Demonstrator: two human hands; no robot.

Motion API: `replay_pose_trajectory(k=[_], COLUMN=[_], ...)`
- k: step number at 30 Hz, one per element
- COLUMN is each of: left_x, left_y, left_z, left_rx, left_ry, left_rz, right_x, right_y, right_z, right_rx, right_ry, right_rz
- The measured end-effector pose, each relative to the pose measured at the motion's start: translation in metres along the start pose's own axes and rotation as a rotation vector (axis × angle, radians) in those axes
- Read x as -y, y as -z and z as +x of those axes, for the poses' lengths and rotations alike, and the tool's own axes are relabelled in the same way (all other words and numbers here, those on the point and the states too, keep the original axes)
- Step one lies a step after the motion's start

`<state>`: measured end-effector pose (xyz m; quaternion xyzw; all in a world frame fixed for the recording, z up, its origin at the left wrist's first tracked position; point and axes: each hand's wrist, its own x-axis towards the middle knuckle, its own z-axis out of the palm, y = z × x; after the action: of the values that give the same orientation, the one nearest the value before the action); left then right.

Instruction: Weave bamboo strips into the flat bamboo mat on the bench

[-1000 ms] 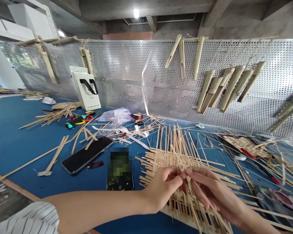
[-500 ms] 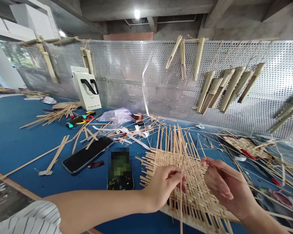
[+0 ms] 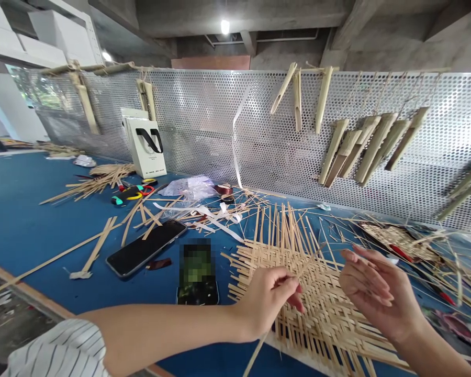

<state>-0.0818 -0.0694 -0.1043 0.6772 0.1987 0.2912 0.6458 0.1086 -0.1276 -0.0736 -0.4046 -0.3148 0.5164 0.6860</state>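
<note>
A partly woven bamboo mat (image 3: 325, 309) lies on the blue table, its loose strip ends fanning out at the far side and the near edge. Above its left part, my left hand (image 3: 269, 296) pinches a thin bamboo strip (image 3: 256, 357) between thumb and fingertips. The strip slants from the lower left to the upper right over the weave. My right hand (image 3: 379, 296) hovers over the mat's right side, fingers loosely curved and apart from the thumb, with nothing visible in it.
Left of the mat lie a phone (image 3: 145, 248) and a second phone (image 3: 198, 294) with a lit screen. Pliers (image 3: 131, 195), a plastic bag (image 3: 188, 189) and loose strips lie farther back. A perforated metal panel (image 3: 200, 125) bounds the table, with a paper bag (image 3: 143, 152) before it.
The strip in my left hand has swung from nearly upright to a slant. My right hand has moved slightly right and its fingers have loosened. The view has shifted a little.
</note>
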Motion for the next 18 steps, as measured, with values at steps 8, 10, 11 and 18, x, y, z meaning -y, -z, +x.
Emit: replay_pose_trajectory(k=[8,10,11,18], left_x=[0.003,0.005,0.005,-0.02], left_y=[-0.002,-0.003,-0.003,0.006], left_z=[-0.002,-0.001,0.0,0.011], left_rx=[-0.006,-0.031,-0.04,-0.035], left_ry=[0.03,0.033,0.05,0.027], left_rz=[-0.076,-0.114,-0.143,-0.1], right_x=[0.019,0.013,0.009,-0.008], right_y=[0.023,0.024,0.023,0.015], right_z=[0.013,0.017,0.019,0.023], right_rx=[-0.014,-0.019,-0.018,-0.066], right_ry=[0.089,0.057,0.046,-0.067], right_rz=[0.143,0.13,0.127,0.058])
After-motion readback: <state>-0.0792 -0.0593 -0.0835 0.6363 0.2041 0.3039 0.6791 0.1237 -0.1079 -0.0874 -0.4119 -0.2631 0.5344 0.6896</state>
